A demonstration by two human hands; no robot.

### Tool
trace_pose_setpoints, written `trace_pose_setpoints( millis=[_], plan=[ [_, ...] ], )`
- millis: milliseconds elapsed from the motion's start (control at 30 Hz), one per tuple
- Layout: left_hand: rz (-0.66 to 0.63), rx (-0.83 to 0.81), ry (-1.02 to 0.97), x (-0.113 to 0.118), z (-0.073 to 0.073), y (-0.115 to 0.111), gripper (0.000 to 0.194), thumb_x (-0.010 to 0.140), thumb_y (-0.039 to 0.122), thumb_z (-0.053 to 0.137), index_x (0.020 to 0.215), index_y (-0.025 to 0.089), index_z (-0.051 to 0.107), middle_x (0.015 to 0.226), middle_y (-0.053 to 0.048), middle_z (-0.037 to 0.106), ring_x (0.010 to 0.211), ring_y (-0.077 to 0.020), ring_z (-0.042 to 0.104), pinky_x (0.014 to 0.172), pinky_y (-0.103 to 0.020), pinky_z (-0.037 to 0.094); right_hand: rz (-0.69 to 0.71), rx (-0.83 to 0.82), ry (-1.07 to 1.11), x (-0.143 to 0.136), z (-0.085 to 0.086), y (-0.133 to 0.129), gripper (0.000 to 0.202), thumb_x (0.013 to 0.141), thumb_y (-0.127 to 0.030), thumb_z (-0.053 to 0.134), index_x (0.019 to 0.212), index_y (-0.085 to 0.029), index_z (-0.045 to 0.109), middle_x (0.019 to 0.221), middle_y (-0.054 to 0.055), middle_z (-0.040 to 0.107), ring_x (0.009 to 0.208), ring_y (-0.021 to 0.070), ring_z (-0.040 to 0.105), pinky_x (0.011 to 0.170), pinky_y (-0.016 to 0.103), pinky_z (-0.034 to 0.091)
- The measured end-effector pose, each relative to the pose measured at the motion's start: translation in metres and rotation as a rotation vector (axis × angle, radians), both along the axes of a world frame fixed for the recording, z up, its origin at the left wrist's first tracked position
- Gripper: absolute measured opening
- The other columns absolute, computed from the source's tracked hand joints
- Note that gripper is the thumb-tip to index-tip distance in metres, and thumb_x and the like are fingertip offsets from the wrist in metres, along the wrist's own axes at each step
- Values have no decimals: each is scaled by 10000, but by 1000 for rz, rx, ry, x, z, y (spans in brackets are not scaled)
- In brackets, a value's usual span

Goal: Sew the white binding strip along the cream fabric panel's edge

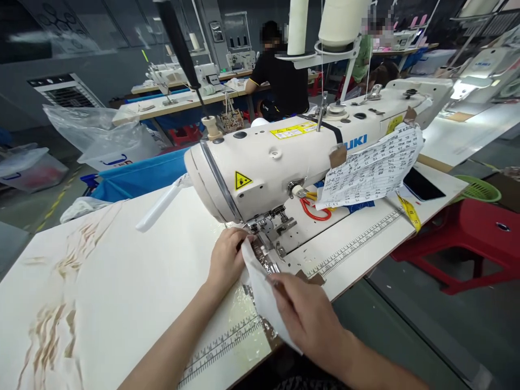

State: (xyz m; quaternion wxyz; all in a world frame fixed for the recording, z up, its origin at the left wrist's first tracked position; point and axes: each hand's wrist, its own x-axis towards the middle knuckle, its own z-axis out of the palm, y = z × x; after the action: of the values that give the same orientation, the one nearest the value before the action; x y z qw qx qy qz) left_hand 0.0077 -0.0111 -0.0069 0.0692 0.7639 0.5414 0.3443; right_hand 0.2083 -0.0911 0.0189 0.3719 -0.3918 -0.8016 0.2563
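Note:
A strip of white fabric (264, 295) runs from the needle area of a white sewing machine (268, 162) toward the table's front edge. My left hand (228, 254) is closed on the fabric's far end, close beside the presser foot area. Nearer to me, my right hand (309, 314) pinches the same fabric along its right edge, thumb on top. The fabric hangs partly over the edge below my right hand. The needle itself is hidden behind the machine head and my fingers.
Pleated beige fabric pieces (49, 336) lie on the left of the white table (142, 287). Red-handled scissors (314, 211), a handwritten sheet (374, 168), a phone (422, 184) and a yellow tape measure (409, 212) are at right. A red stool (459, 233) stands beyond. A person (284, 81) sits behind.

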Motion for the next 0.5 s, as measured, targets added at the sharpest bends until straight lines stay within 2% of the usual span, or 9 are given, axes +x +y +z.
trace_pose_setpoints(
  millis=[100,167,300,500],
  plan=[
    [-40,-91,-143,-6,2,3,227,915,334,511,819,216,679,912,-43,704,905,-208,629,817,-365,520,-187,-47,-168,7,-9,12,284,1021,-255,368,1200,-124,546,873,81,746,656,227,695,543,320,468],
    [-23,-134,-191,-7,3,4,230,895,352,522,819,222,696,905,-39,709,905,-211,632,822,-363,522,-232,-3,-243,6,-14,21,307,1015,-255,361,1226,-122,541,894,90,753,663,241,702,525,328,460],
    [1,-179,-230,-7,3,4,225,876,372,546,822,222,706,920,-36,711,912,-210,633,823,-347,522,-234,66,-302,-2,-21,33,315,1009,-231,349,1211,-150,576,988,102,751,713,249,718,519,332,453],
    [7,-187,-231,-8,1,5,228,878,380,547,831,223,707,908,-30,704,905,-209,623,824,-348,515,-221,48,-299,-5,-22,35,303,1013,-226,357,1203,-184,589,917,72,748,683,227,704,503,325,442]
  ],
)
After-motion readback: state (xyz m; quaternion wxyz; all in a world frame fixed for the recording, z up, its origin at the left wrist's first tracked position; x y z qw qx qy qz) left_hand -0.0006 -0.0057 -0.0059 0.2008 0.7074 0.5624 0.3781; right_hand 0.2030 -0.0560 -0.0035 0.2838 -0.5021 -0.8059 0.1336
